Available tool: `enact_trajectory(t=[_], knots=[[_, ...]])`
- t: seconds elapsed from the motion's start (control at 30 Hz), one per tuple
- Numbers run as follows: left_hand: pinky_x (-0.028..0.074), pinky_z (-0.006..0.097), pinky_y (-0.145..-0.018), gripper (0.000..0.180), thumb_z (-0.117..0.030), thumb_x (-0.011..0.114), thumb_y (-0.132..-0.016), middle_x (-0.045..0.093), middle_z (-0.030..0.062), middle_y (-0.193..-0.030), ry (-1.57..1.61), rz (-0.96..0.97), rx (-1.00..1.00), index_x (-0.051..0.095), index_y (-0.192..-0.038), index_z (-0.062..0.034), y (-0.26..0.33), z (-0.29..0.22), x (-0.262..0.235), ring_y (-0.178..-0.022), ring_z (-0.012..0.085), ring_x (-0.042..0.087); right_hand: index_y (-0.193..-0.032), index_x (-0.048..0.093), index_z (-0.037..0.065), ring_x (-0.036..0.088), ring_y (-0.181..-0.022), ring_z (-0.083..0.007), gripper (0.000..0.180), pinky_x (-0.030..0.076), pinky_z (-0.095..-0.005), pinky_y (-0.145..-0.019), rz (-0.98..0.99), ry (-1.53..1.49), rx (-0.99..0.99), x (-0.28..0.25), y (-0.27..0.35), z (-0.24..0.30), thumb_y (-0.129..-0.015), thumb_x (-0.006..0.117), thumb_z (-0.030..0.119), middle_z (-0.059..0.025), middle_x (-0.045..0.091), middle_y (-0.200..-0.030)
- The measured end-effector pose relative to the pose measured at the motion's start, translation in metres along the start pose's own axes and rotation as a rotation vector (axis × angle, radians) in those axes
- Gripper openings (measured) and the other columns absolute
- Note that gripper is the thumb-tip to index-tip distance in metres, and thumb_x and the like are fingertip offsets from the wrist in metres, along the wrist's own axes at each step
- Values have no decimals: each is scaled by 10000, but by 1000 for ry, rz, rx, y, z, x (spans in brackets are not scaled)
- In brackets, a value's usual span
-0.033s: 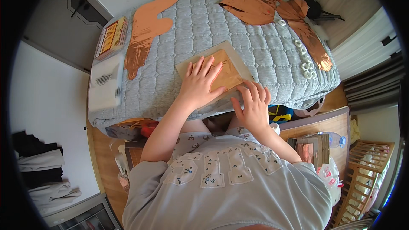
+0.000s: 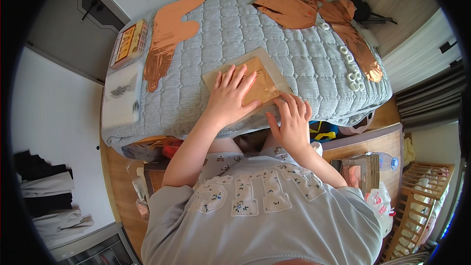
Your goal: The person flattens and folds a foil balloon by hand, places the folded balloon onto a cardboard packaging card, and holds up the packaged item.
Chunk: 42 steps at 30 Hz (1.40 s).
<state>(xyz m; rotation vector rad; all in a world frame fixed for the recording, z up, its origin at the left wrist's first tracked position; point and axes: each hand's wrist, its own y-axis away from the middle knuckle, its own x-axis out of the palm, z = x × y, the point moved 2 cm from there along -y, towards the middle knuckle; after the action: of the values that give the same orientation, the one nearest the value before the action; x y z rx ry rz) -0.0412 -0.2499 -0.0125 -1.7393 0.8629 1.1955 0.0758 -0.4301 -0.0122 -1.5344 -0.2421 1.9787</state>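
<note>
A clear plastic bag [image 2: 271,62] lies flat on the quilted mattress in front of me, with a folded copper-coloured foil piece [image 2: 266,84] inside. My left hand [image 2: 229,95] rests palm down on the bag, fingers spread across the foil. At its near right edge is my right hand [image 2: 292,120], fingers bent and apart, the fingertips touching the bag's corner. The right thumb stands away from the fingers, and I see nothing held between them.
Copper foil balloons lie flat at the far left [image 2: 169,29] and crumpled at the far right [image 2: 294,7]. Several small white rings [image 2: 349,59] sit near the right edge. A white package [image 2: 121,98] lies left; a wooden crib [image 2: 417,201] stands at right.
</note>
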Motion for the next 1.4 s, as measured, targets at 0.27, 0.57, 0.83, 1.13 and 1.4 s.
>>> enact_trajectory(t=[0.27, 0.57, 0.83, 1.13, 1.4], knots=[[229, 618, -1216, 785, -538, 687, -899, 336, 141, -1647, -16, 18, -9, 433, -1554, -186, -3, 0, 1, -1519, 400, 285, -1245, 610, 106, 466, -1359, -341, 406, 245, -529, -1156, 18, 11, -10, 3, -1, -3, -905, 718, 300, -99, 578, -1385], [226, 605, -1224, 808, -665, 577, -940, 339, 142, -1647, -68, -10, 66, 408, -1569, -186, -51, 31, 17, -1526, 381, 285, -1030, 671, 105, 597, -1069, -299, 140, 420, -419, -970, 83, -248, -245, 15, -45, -21, -899, 701, 146, -78, 640, -1116], [171, 588, -1249, 814, -645, 597, -936, 284, 112, -1682, -28, 73, 82, 356, -1602, -243, -52, 32, 17, -1560, 365, 222, -971, 658, 110, 612, -1001, -267, 112, 437, -389, -911, 257, -340, -368, -1, -60, -30, -885, 724, 137, -59, 644, -1010], [178, 586, -1248, 793, -619, 611, -942, 290, 102, -1682, -35, 64, 75, 359, -1601, -257, -52, 31, 16, -1559, 356, 230, -945, 658, 92, 614, -1017, -287, 97, 455, -411, -899, 258, -402, -267, 2, -61, -27, -886, 724, 130, -67, 654, -1011], [175, 582, -1250, 792, -605, 623, -937, 287, 95, -1684, -16, 61, 84, 358, -1601, -263, -52, 30, 16, -1561, 346, 231, -933, 687, 121, 644, -975, -285, 65, 472, -418, -866, 280, -411, -285, 6, -64, -29, -882, 715, 150, -51, 681, -961]])
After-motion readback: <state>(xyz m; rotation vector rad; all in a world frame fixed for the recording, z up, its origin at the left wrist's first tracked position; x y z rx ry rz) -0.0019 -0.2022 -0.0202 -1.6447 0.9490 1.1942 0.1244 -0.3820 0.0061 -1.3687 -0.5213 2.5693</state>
